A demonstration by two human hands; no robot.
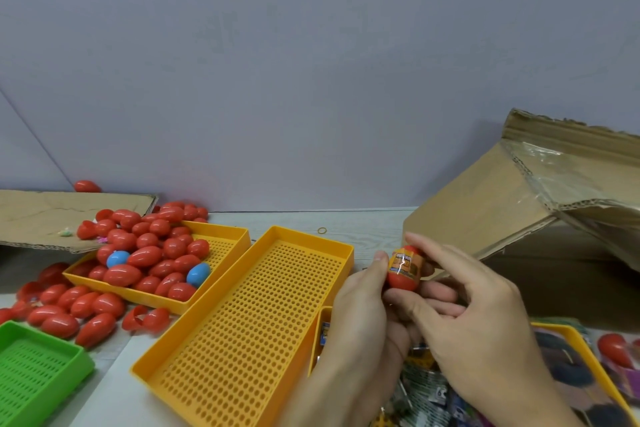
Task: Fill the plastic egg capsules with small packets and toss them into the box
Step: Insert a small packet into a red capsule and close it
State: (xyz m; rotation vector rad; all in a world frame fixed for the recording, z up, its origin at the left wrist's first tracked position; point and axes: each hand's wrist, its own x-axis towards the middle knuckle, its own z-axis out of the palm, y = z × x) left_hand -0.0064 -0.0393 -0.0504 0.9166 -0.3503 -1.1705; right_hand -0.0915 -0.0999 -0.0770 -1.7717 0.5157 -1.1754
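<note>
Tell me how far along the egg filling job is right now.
Done: cannot tell, since the cardboard box's inside is hidden. In hand: the left hand and right hand grip one red egg capsule with a packet showing at its middle. Left: a heap of red egg capsules, with two blue ones, waits in and around the far orange tray; the middle orange tray holds nothing.

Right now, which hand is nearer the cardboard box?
Right. The right hand sits just in front of the cardboard box, pinching the red egg capsule; the left hand holds the capsule's other side, farther from the box.
</note>
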